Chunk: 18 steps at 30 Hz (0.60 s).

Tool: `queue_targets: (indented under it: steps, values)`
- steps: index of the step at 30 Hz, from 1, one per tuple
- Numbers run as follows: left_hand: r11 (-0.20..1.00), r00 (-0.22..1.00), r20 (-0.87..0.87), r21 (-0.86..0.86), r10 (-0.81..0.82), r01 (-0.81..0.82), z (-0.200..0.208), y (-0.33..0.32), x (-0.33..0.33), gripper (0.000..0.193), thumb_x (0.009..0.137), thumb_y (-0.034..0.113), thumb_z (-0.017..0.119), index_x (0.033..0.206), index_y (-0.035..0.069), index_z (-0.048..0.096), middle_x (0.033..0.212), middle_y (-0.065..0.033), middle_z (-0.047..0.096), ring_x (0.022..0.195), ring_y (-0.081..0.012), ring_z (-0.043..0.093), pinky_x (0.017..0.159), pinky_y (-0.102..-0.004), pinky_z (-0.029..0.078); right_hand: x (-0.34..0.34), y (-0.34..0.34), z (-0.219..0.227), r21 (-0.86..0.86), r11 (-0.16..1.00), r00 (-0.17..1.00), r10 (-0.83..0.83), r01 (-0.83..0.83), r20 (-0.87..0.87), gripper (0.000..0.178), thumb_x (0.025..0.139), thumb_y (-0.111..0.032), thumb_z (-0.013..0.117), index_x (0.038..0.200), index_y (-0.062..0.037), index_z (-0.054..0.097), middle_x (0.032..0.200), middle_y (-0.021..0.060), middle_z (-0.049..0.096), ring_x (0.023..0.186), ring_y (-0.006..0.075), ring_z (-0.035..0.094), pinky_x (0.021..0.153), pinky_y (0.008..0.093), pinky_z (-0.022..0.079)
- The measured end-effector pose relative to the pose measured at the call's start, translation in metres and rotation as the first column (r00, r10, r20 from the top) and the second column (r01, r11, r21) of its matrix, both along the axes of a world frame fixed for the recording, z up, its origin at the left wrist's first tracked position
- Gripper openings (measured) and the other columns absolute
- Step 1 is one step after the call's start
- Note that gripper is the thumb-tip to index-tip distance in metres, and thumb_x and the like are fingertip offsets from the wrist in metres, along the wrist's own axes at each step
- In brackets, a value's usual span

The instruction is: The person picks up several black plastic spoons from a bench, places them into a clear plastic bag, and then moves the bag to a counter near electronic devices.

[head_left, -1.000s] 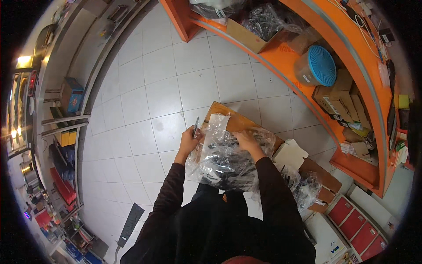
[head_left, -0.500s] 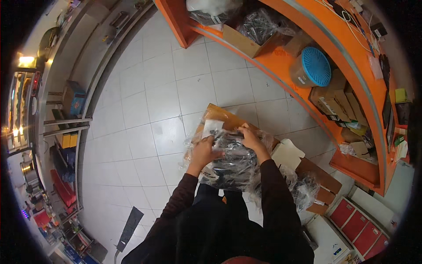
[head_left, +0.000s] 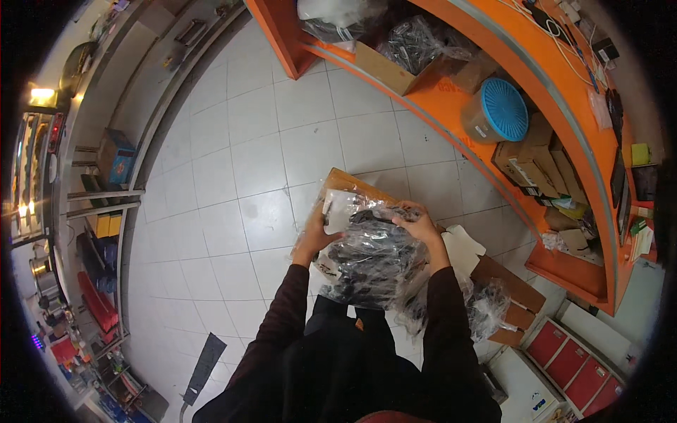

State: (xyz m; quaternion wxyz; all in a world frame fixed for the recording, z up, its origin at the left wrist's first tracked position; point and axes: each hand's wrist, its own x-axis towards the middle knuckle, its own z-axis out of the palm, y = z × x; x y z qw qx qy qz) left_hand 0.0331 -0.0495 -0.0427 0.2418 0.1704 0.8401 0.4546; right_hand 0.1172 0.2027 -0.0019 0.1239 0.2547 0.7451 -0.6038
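Fingers of the left hand (head_left: 313,240) and right hand (head_left: 421,227) flank the clear bag (head_left: 381,247) on the wooden bench (head_left: 340,178), left thumb spread, any pinch unclear. Its slick plastic could slip if tugged.

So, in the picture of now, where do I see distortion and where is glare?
Head view: the orange counter looks strongly curved toward the right rim; head view: glare at the lamp far left, small white highlights on the clear plastic, a soft bright patch on the tiled floor.
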Motion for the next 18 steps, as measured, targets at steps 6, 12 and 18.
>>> queue_targets:
  steps: [6,12,18]
  values:
    - [0.958,0.989,0.096,-0.256,-0.11,0.131,0.007,0.005,-0.004,0.059,0.06,0.027,0.071,0.104,0.0,0.043,0.087,-0.012,0.054,0.075,-0.0222,0.051,0.069,-0.0295,0.042,-0.022,-0.006,0.036,0.017,0.981,0.98,-0.191,0.192,-0.064,0.043,0.062,-0.018,0.07,0.098,-0.008,0.049,0.094,0.0045,0.053,0.089,0.016,0.049,0.078,0.0276,0.039]
    - [0.997,0.991,0.127,-0.074,0.042,-0.033,-0.001,-0.027,-0.011,0.04,0.069,0.018,0.062,0.101,-0.002,0.046,0.09,-0.0093,0.054,0.077,-0.0174,0.051,0.07,-0.0283,0.041,-0.062,-0.003,0.099,-0.079,0.991,0.939,0.074,-0.106,-0.335,0.027,0.064,-0.012,0.068,0.085,-0.0041,0.053,0.077,0.0024,0.057,0.075,0.0102,0.05,0.072,0.0256,0.041]
    - [0.873,0.971,0.172,0.433,0.164,-0.224,0.097,0.014,-0.029,0.049,0.067,0.019,0.064,0.106,-0.001,0.042,0.1,-0.0082,0.049,0.094,-0.014,0.044,0.081,-0.0259,0.035,-0.033,0.009,0.118,-0.348,0.928,0.931,-0.007,-0.129,-0.365,0.018,0.063,0.002,0.064,0.076,-0.004,0.053,0.071,-0.0006,0.053,0.068,0.0082,0.049,0.062,0.022,0.041]
